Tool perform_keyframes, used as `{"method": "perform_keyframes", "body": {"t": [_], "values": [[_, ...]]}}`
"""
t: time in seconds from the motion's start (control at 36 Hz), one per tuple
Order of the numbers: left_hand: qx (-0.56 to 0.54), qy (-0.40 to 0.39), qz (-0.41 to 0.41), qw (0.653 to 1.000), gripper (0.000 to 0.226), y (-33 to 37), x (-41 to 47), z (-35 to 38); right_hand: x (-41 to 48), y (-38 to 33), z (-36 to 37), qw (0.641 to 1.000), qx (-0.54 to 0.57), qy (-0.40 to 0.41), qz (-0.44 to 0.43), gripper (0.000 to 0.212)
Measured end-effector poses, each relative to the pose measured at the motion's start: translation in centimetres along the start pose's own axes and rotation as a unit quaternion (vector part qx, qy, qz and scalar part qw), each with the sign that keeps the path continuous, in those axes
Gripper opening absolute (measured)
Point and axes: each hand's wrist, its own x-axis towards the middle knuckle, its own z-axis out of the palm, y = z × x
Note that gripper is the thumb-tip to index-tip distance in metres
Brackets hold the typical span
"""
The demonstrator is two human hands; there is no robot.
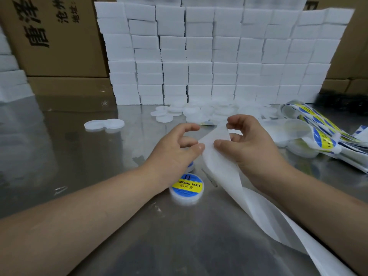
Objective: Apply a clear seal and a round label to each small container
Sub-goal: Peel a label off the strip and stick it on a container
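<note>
A long white backing strip (223, 168) runs from the lower right up to the middle of the steel table. My right hand (251, 146) pinches its upper end between thumb and fingers. My left hand (175, 150) pinches the strip's left edge, thumb against forefinger. Below my left hand stands a small round white container (186, 189) with a blue and yellow "soldering paste" label on top. A second container (191, 165) shows only as a rim under my left palm.
Several unlabelled white containers (199, 112) lie heaped behind my hands, two more (104, 124) at the left. Strips of blue and yellow round labels (318, 132) lie at the right. White foam blocks (215, 56) are stacked at the back, flanked by cardboard boxes (49, 36).
</note>
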Motion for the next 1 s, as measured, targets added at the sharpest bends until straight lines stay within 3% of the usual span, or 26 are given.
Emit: {"method": "perform_keyframes", "body": {"t": [0.17, 0.36, 0.47, 0.64, 0.72, 0.75, 0.83, 0.92, 1.0], "values": [[-0.019, 0.055, 0.028, 0.998, 0.040, 0.0, -0.2, 0.2, 0.3, 0.3, 0.1, 0.998, -0.019, 0.054, 0.015, 0.017], [0.037, 0.047, 0.067, 0.996, 0.039, 0.3, -0.6, 0.1, 1.2, 0.7, -0.4, 0.983, -0.012, 0.014, 0.181, 0.046], [0.070, 0.026, 0.069, 0.995, 0.041, 0.5, -1.0, 0.2, 0.9, 0.6, -0.6, 0.986, -0.018, -0.004, 0.169, 0.034], [0.108, -0.022, 0.039, 0.993, 0.041, 0.6, -1.6, 0.4, 0.5, 0.6, -0.4, 0.988, -0.062, -0.039, 0.137, 0.036], [0.104, -0.044, 0.057, 0.992, 0.026, 0.9, -1.8, 0.5, 0.3, 0.3, -0.3, 0.990, -0.033, -0.060, 0.125, 0.011], [0.096, -0.044, 0.066, 0.992, 0.025, 0.9, -1.8, 0.5, 0.3, 0.3, -0.4, 0.991, -0.008, -0.061, 0.121, 0.011], [0.032, 0.018, 0.073, 0.997, 0.025, 1.2, -1.6, 0.5, 0.5, 0.6, -0.5, 0.989, 0.058, -0.053, 0.128, 0.032], [0.008, 0.127, 0.046, 0.991, 0.032, 1.3, -0.3, 0.4, 0.6, 0.8, -0.4, 0.986, 0.066, -0.062, 0.139, 0.039], [0.043, 0.168, 0.010, 0.985, 0.031, 1.2, 2.2, -0.2, 0.6, 1.0, -0.2, 0.987, 0.065, -0.061, 0.134, 0.037]]}}
